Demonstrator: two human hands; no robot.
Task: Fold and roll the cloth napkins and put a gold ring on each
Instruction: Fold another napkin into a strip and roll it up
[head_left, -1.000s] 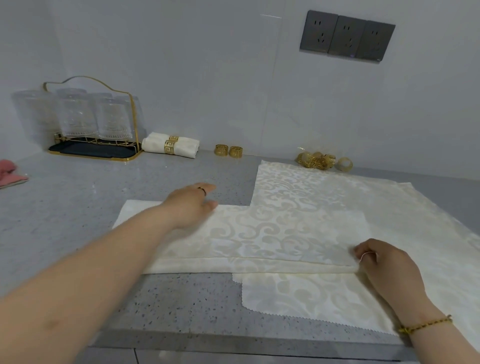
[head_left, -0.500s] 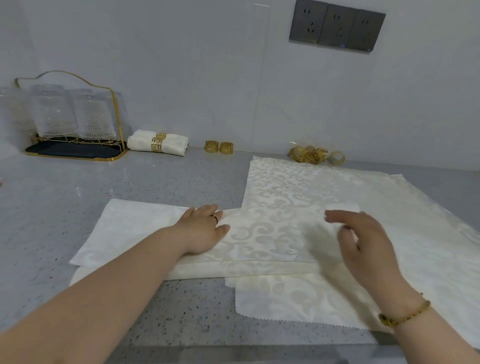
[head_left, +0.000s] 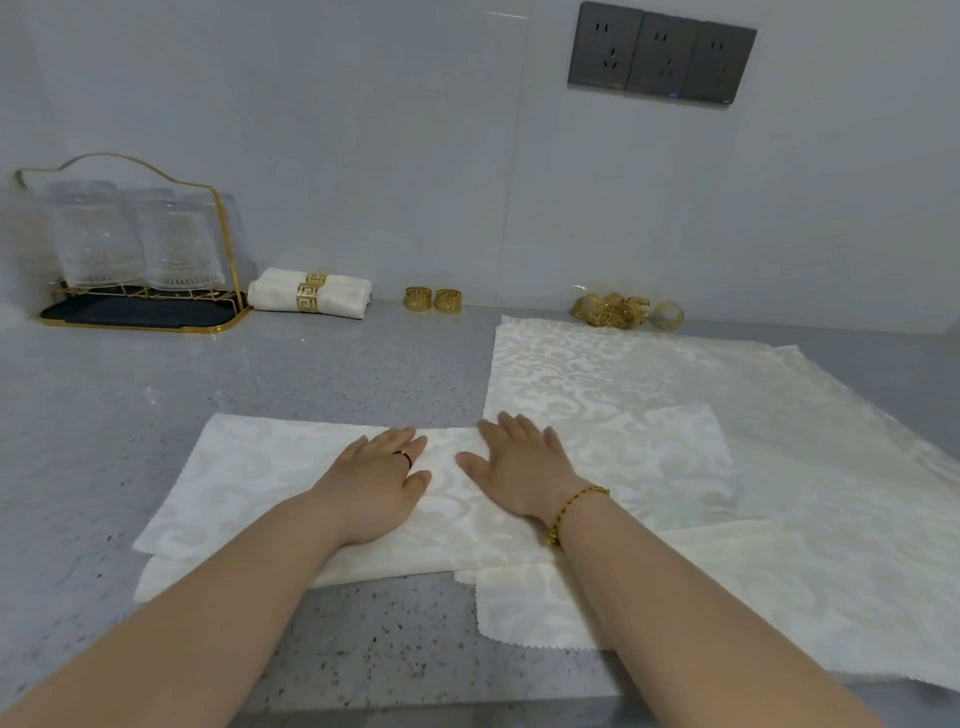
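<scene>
A cream damask napkin (head_left: 249, 483), folded into a long band, lies across the grey counter in front of me. My left hand (head_left: 379, 483) and my right hand (head_left: 524, 467) both lie flat on its middle, palms down, fingers straight, side by side. The band's right end overlaps a stack of unfolded napkins (head_left: 779, 467) spread to the right. Two loose gold rings (head_left: 434, 300) stand by the back wall, and a heap of gold rings (head_left: 618, 310) lies further right. Rolled napkins with gold rings (head_left: 311, 293) rest at the back left.
A gold wire rack (head_left: 140, 312) with upturned glasses stands at the back left on a dark tray. Wall sockets (head_left: 662, 54) sit above the counter (head_left: 311, 374). The counter's front edge runs just below my forearms.
My right hand moved left from the band's right end and came down flat on its middle beside my left hand, which stayed pressing the cloth.
</scene>
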